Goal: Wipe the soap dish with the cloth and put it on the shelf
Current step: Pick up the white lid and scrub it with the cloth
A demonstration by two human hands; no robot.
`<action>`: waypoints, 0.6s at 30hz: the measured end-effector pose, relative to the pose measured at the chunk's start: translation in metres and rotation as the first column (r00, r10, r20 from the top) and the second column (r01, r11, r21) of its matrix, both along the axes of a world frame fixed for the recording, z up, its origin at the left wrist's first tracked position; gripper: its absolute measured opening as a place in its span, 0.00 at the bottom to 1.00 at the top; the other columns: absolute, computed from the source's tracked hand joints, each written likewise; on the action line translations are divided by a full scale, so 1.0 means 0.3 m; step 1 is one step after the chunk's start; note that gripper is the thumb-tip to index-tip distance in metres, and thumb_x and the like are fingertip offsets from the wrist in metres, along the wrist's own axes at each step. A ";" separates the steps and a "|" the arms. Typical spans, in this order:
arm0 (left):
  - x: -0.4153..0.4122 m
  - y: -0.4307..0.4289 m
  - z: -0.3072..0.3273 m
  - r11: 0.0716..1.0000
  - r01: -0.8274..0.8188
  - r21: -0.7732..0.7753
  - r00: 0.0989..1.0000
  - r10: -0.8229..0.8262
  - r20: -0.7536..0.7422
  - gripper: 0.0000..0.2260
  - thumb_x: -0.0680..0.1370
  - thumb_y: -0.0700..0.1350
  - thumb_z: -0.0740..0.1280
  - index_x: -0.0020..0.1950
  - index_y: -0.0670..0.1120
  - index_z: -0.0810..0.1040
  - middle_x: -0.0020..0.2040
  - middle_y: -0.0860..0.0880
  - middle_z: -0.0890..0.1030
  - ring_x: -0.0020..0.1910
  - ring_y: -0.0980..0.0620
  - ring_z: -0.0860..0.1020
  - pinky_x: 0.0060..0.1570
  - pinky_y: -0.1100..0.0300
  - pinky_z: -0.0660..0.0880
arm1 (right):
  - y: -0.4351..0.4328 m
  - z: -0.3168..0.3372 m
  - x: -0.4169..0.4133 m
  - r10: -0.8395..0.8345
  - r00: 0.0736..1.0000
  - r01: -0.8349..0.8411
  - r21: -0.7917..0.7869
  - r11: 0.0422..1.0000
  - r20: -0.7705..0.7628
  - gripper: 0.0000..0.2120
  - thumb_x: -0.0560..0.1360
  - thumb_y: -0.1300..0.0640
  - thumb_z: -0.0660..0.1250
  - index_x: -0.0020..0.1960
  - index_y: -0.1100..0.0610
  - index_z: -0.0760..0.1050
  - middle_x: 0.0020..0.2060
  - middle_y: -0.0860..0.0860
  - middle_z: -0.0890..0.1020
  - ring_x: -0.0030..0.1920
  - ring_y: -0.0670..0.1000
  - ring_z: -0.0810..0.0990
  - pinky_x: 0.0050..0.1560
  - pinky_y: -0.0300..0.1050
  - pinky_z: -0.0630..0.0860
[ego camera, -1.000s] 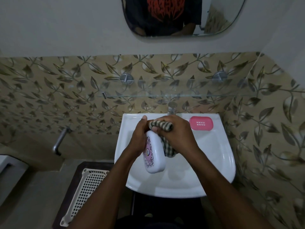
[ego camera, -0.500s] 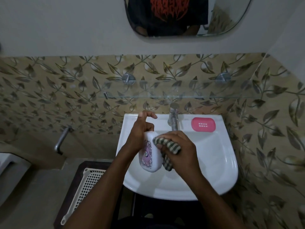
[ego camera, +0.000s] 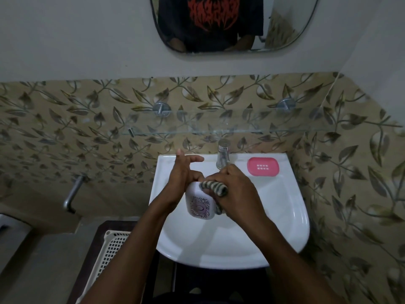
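While our left hand (ego camera: 182,178) grips the soap dish (ego camera: 199,204) by its far end (two fingers (ego camera: 195,159) jut straight), our right hand (ego camera: 237,194) pinches the cloth (ego camera: 215,187) against its right side.

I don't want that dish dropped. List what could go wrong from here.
1. The left hand holds the soap dish with two fingers stretched off it, above the sink; the cloth pushed by the right hand might knock it loose.
2. The glass shelf sits just above the tap, so lifting the dish there might bump the tap.
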State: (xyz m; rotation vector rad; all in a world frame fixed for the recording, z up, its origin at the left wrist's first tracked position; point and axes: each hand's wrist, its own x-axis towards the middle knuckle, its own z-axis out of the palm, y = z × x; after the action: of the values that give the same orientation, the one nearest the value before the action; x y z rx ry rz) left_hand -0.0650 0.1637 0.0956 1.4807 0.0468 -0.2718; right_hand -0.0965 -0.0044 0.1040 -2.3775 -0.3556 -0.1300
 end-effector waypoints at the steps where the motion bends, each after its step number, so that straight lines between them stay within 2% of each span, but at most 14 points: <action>1: 0.001 0.009 0.000 1.000 -0.012 -0.009 1.000 0.012 -0.015 0.39 0.72 0.75 0.45 0.61 0.44 0.71 0.34 0.34 0.78 0.32 0.42 0.77 0.37 0.55 0.73 | -0.014 -0.006 -0.004 -0.015 1.000 0.015 0.040 0.999 -0.009 0.07 0.73 0.45 0.69 0.48 0.45 0.82 0.42 0.44 0.73 0.41 0.45 0.76 0.41 0.44 0.77; 4: -0.010 0.006 -0.010 1.000 0.014 0.020 0.999 -0.013 -0.029 0.39 0.72 0.74 0.45 0.63 0.44 0.70 0.34 0.36 0.79 0.32 0.43 0.78 0.35 0.57 0.73 | -0.027 -0.022 -0.011 -0.022 1.000 0.024 0.090 0.996 -0.021 0.05 0.72 0.47 0.71 0.47 0.45 0.82 0.42 0.44 0.73 0.41 0.45 0.77 0.42 0.45 0.77; 5: -0.019 -0.008 -0.013 0.999 0.032 0.031 0.999 -0.031 -0.031 0.39 0.73 0.74 0.44 0.64 0.45 0.70 0.35 0.37 0.80 0.34 0.43 0.80 0.37 0.56 0.75 | -0.017 -0.020 -0.013 -0.008 1.000 0.008 0.057 0.998 0.004 0.05 0.72 0.48 0.71 0.48 0.44 0.82 0.42 0.44 0.72 0.41 0.46 0.76 0.40 0.45 0.76; 8: -0.043 -0.051 -0.022 0.996 0.050 0.078 0.998 -0.047 -0.038 0.35 0.75 0.71 0.42 0.65 0.49 0.71 0.43 0.40 0.86 0.46 0.44 0.85 0.52 0.53 0.78 | 0.029 -0.016 -0.009 0.072 0.989 -0.050 -0.169 0.984 0.126 0.11 0.72 0.51 0.71 0.53 0.40 0.79 0.45 0.44 0.70 0.45 0.46 0.72 0.36 0.43 0.75; 10: -0.049 -0.051 -0.036 0.999 0.013 0.047 0.998 -0.010 -0.058 0.34 0.75 0.70 0.43 0.65 0.49 0.72 0.45 0.39 0.86 0.49 0.42 0.84 0.57 0.49 0.78 | 0.043 -0.022 0.005 0.097 0.988 -0.070 -0.213 0.974 0.117 0.11 0.72 0.50 0.72 0.53 0.39 0.79 0.45 0.44 0.72 0.46 0.45 0.72 0.38 0.43 0.75; 12: -0.044 -0.021 -0.059 0.997 -0.069 0.023 0.993 0.070 -0.096 0.37 0.73 0.72 0.44 0.65 0.48 0.72 0.43 0.36 0.85 0.47 0.40 0.84 0.55 0.47 0.77 | 0.030 -0.034 0.028 0.028 1.000 -0.027 -0.076 0.997 0.013 0.08 0.71 0.47 0.71 0.50 0.42 0.81 0.44 0.43 0.77 0.45 0.45 0.76 0.42 0.40 0.75; 14: -0.042 0.027 -0.096 0.980 -0.188 0.064 0.972 0.195 -0.127 0.39 0.70 0.73 0.46 0.64 0.47 0.73 0.36 0.39 0.83 0.39 0.42 0.83 0.49 0.50 0.76 | 0.004 -0.058 0.053 -0.108 0.979 0.142 0.196 0.970 -0.173 0.07 0.70 0.47 0.73 0.47 0.45 0.82 0.42 0.42 0.82 0.44 0.43 0.79 0.43 0.32 0.73; 16: -0.042 0.075 -0.141 0.952 -0.294 0.091 0.939 0.305 -0.159 0.40 0.68 0.74 0.47 0.61 0.46 0.75 0.32 0.42 0.79 0.34 0.46 0.80 0.45 0.52 0.73 | -0.009 -0.101 0.072 -0.188 0.906 0.339 0.385 0.858 -0.379 0.09 0.69 0.46 0.75 0.43 0.49 0.80 0.39 0.44 0.83 0.43 0.45 0.81 0.41 0.36 0.75; 18: -0.044 0.112 -0.179 0.924 -0.368 0.104 0.902 0.382 -0.201 0.39 0.68 0.75 0.46 0.58 0.46 0.76 0.32 0.43 0.78 0.33 0.47 0.78 0.44 0.53 0.73 | 0.002 -0.157 0.084 -0.156 0.825 0.468 0.503 0.727 -0.543 0.12 0.68 0.45 0.76 0.42 0.53 0.80 0.39 0.50 0.85 0.43 0.51 0.83 0.37 0.43 0.76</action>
State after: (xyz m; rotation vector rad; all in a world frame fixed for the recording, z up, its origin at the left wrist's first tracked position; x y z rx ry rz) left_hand -0.0781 0.1972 0.0420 1.4662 0.5185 -0.1170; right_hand -0.0712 -0.0038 0.0569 -1.6983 0.3148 0.1544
